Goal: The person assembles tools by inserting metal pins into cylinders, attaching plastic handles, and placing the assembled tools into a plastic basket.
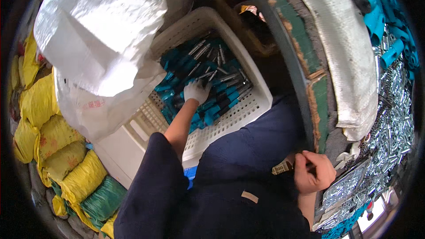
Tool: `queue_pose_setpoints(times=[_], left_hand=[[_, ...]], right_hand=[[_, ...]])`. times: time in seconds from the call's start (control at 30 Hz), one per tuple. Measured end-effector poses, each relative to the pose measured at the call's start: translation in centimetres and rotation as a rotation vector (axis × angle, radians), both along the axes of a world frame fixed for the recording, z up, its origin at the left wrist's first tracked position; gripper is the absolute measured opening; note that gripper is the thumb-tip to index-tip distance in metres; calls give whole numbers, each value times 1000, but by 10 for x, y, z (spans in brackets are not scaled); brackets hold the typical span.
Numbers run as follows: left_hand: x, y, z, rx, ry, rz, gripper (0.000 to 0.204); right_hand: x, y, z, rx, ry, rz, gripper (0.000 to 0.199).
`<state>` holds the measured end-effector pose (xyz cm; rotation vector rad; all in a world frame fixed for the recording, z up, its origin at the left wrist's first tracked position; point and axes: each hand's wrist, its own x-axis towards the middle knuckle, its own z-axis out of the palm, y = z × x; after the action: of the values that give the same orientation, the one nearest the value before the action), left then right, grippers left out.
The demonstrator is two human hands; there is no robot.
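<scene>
My left hand, in a white glove, reaches down into a white plastic basket. It touches a heap of tools with teal and black handles and shiny metal shafts. Its fingertips dip among them, so whether they grip one is hidden. Bare and without a glove, my right hand is at the right, beside the bench edge. Its fingers are curled in toward the thumb, and nothing shows in them.
A large white woven sack hangs over the basket's left side. Yellow and green sacks are stacked at the left. On the right, the bench bears a rolled white sack, teal plastic sleeves and many small metal parts.
</scene>
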<state>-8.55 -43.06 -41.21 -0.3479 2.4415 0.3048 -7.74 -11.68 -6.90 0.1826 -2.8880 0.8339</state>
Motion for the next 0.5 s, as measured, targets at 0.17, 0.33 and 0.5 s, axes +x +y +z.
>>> queue_pose_setpoints(times=[0.17,0.33,0.5], left_hand=[[9,-32,2,78,379,405,45],[128,-162,-40,-359,564,908,50],[193,-213,-87,254,-154,1366,74]], right_hand=[[4,4,2,-61,-45,-43,11],[8,7,1,-98,-70,-27,9],[12,7,-1,-92,-64,-69,8]])
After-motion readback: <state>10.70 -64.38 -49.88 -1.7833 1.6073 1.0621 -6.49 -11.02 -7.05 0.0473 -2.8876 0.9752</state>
